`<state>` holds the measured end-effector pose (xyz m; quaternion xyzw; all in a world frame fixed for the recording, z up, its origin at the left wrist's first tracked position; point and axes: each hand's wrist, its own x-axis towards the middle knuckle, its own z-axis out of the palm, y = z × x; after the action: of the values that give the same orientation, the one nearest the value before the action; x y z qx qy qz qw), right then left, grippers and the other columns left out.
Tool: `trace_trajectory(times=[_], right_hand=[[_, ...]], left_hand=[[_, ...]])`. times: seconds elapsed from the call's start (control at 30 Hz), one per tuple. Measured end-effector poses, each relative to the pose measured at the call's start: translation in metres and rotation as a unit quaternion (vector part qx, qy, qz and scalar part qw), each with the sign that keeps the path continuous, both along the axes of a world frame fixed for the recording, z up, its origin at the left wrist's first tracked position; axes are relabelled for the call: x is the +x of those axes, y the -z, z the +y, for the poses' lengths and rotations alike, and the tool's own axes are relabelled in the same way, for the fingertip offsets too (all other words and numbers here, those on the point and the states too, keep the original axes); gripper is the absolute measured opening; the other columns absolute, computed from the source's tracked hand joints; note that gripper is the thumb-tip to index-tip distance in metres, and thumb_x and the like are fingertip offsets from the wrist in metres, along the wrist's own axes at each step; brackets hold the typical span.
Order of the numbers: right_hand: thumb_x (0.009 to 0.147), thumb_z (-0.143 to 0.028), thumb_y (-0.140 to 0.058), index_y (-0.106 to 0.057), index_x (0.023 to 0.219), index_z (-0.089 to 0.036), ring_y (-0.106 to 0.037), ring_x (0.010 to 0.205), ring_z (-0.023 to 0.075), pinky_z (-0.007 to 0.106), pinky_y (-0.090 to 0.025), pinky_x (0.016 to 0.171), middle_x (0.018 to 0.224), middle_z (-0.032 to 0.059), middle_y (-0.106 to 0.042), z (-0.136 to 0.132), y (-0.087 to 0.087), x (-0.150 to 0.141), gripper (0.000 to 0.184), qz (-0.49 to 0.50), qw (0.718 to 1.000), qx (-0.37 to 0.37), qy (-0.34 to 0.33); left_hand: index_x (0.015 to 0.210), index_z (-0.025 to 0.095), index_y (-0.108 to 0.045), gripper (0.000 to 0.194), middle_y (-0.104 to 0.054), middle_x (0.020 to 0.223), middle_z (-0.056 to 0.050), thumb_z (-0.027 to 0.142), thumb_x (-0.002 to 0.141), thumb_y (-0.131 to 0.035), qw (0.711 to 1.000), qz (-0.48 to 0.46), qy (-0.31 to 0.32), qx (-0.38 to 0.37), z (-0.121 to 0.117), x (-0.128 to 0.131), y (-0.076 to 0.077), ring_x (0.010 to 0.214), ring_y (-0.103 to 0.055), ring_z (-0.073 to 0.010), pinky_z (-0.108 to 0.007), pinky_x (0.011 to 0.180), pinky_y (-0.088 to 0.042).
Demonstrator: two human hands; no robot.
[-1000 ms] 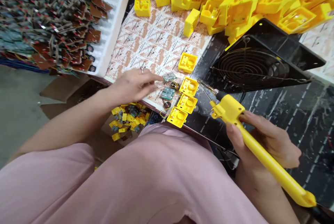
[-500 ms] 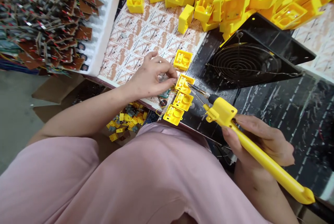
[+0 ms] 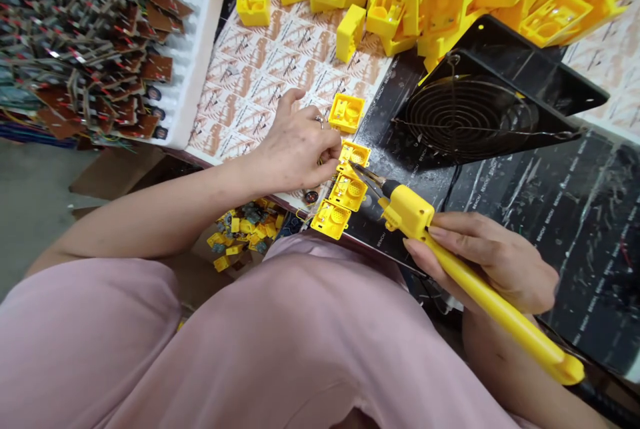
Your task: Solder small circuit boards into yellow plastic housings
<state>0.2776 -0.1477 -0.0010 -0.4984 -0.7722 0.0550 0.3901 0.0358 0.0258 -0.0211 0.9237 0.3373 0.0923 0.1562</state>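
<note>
Head view: hands apart, right hand clamped pencil-style on a yellow soldering iron, tip angled into the row of three yellow plastic housings at frame centre, left hand at the top housing, any grip hidden, apparently steadying it for tip access.

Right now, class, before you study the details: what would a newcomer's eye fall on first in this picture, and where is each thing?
The bright yellow plastic cases come first, heaped across the top right, with three more in a row beside the left hand. Next comes the yellow soldering iron, gripped in the right hand, its tip reaching toward that row. At top left, a dense mass of circuit boards fills a white foam tray.
</note>
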Motion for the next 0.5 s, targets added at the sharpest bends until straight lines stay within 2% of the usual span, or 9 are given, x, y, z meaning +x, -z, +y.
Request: trace_trajectory(times=[0.17, 0.3, 0.4, 0.5], right_hand=[[0.093, -0.021, -0.075, -0.065, 0.100, -0.024, -0.077, 0.078, 0.0169, 0.027, -0.067, 0.070, 0.085, 0.0024, -0.077, 0.002, -0.002, -0.001, 0.013, -0.015, 0.998, -0.056, -0.020], [0.084, -0.012, -0.083, -0.064, 0.104, -0.022, -0.076, 0.078, 0.0166, 0.026, -0.066, 0.071, 0.089, 0.0045, -0.078, 0.009, -0.012, -0.003, 0.029, -0.036, 0.997, -0.026, -0.062], [0.084, -0.010, -0.082, -0.064, 0.098, -0.017, -0.074, 0.075, 0.0158, 0.028, -0.066, 0.071, 0.089, 0.0072, -0.077, 0.018, -0.024, -0.005, 0.023, -0.061, 0.993, -0.035, -0.097], [0.086, -0.009, -0.079, -0.064, 0.095, -0.017, -0.074, 0.076, 0.0158, 0.028, -0.065, 0.073, 0.089, 0.0074, -0.077, 0.019, -0.034, -0.005, 0.019, -0.078, 0.990, -0.054, -0.101]], left_hand=[[0.074, 0.027, -0.074, 0.019, -0.068, 0.067, 0.001, 0.033, 0.081, -0.057, 1.000, -0.003, 0.009, 0.006, 0.002, 0.002, 0.002, 0.094, -0.063, -0.0246, -0.065, 0.122, -0.028], [0.074, 0.026, -0.074, 0.020, -0.067, 0.067, 0.000, 0.031, 0.080, -0.055, 1.000, 0.009, 0.011, 0.015, 0.001, 0.004, 0.002, 0.094, -0.063, -0.0254, -0.065, 0.121, -0.029], [0.072, 0.026, -0.073, 0.020, -0.065, 0.064, 0.000, 0.031, 0.080, -0.055, 0.999, 0.022, 0.016, 0.017, 0.002, 0.007, -0.001, 0.094, -0.064, -0.0258, -0.064, 0.121, -0.030], [0.071, 0.025, -0.071, 0.021, -0.065, 0.066, -0.001, 0.030, 0.081, -0.054, 0.998, 0.048, 0.026, 0.013, 0.003, 0.009, -0.006, 0.094, -0.064, -0.0261, -0.064, 0.121, -0.030]])
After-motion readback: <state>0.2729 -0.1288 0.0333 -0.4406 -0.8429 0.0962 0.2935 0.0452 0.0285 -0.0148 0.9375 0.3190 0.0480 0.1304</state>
